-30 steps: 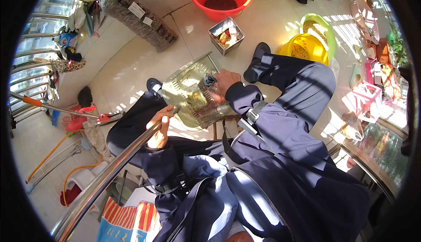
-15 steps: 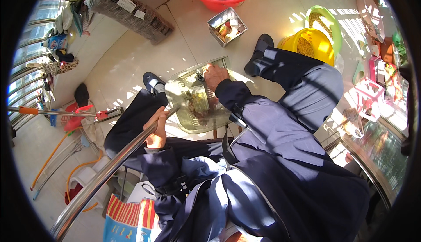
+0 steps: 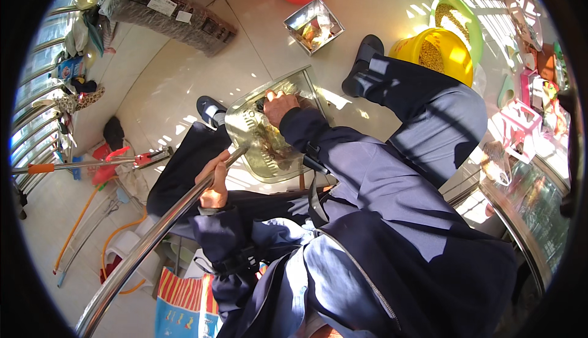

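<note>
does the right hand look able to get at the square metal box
Probably yes: only the tray's far rim and floor seem to lie between the right hand and the open-topped square metal box. It appears to hold a dark bunched thing, so might need freeing first.

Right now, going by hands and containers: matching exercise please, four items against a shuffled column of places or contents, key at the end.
1. bare left hand
2. bare right hand
3. round yellow bucket
4. square silvery box

a. holds golden grains
b. wrapped around a shiny metal pole
c. holds mixed colourful scraps
d. over a translucent greenish tray

Pairs: 1-b; 2-d; 3-a; 4-c
</note>
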Demonstrator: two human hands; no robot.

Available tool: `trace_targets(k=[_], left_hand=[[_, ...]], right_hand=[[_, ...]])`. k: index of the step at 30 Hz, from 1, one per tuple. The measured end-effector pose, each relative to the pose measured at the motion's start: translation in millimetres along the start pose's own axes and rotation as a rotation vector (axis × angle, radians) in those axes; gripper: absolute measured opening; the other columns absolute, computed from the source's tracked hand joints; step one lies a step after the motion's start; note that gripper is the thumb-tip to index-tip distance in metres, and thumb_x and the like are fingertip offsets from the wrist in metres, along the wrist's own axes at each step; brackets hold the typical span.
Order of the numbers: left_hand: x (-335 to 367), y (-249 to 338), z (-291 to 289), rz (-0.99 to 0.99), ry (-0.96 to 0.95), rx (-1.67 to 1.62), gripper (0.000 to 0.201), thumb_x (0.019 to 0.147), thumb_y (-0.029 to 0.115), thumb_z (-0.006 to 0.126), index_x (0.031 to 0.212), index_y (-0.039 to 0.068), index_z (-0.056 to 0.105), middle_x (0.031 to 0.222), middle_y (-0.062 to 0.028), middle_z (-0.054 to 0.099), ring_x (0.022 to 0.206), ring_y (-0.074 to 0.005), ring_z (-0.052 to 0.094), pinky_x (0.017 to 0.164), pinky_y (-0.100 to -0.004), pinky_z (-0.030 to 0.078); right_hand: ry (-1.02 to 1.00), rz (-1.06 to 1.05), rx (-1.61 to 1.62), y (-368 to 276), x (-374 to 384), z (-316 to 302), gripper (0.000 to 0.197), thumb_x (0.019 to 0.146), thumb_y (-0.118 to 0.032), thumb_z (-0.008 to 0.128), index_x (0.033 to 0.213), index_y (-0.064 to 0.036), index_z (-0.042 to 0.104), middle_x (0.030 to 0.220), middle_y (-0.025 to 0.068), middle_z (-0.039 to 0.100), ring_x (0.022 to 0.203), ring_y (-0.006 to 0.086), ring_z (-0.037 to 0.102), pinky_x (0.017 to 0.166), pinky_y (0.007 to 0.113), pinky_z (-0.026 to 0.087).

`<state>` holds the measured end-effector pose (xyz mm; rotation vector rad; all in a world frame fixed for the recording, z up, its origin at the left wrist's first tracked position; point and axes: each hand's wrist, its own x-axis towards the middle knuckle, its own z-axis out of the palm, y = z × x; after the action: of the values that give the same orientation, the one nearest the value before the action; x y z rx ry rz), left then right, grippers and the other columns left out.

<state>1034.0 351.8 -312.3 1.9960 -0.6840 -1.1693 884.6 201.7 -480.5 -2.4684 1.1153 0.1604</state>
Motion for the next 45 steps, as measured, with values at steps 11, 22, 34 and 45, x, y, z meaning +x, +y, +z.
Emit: trace_targets(k=[11,22,34,45], left_hand=[[-5.1,-7.6,4.8,0.102,-0.001,0.023,0.032,0.093,0.014,0.051,0.116,-0.007,0.06,0.113,-0.0177,0.063,0.104,-0.0247,0.061,0.091,-0.0313,0.049],[-18.7,-2.5,20.4,0.199,0.087,0.114,0.023,0.09,0.007,0.053,0.103,-0.007,0.065,0.108,-0.0243,0.064,0.106,-0.0314,0.061,0.094,-0.0361,0.047],[-17.0,-9.7,11.9,0.145,0.025,0.111,0.034,0.092,0.015,0.053,0.116,-0.009,0.059,0.115,-0.0194,0.063,0.108,-0.026,0.06,0.095,-0.0325,0.046],[-18.6,-14.2,19.1,0.116,0.091,-0.019,0.03,0.087,0.007,0.049,0.107,-0.011,0.062,0.112,-0.0239,0.063,0.109,-0.0305,0.059,0.098,-0.0367,0.044]], right_hand=[[-0.221,-0.675,0.055,-1.7,-55.3,40.8,0.016,0.075,-0.021,0.059,0.073,-0.0062,0.065,0.088,0.0071,0.061,0.079,0.0238,0.061,0.061,0.037,0.051],[-0.193,-0.625,0.106,-9.8,-74.4,72.6,0.022,0.08,-0.02,0.054,0.092,-0.0028,0.062,0.085,0.009,0.061,0.075,0.022,0.064,0.061,0.035,0.051],[-0.089,-0.664,0.1,-2.0,-79.2,46.5,0.029,0.082,-0.022,0.053,0.103,-0.0023,0.056,0.083,0.0073,0.061,0.07,0.0244,0.065,0.061,0.036,0.05],[-0.016,-0.866,0.217,12.8,-81.1,64.5,0.013,0.077,-0.016,0.057,0.08,-0.0057,0.063,0.09,0.0082,0.056,0.079,0.0231,0.061,0.065,0.034,0.053]])
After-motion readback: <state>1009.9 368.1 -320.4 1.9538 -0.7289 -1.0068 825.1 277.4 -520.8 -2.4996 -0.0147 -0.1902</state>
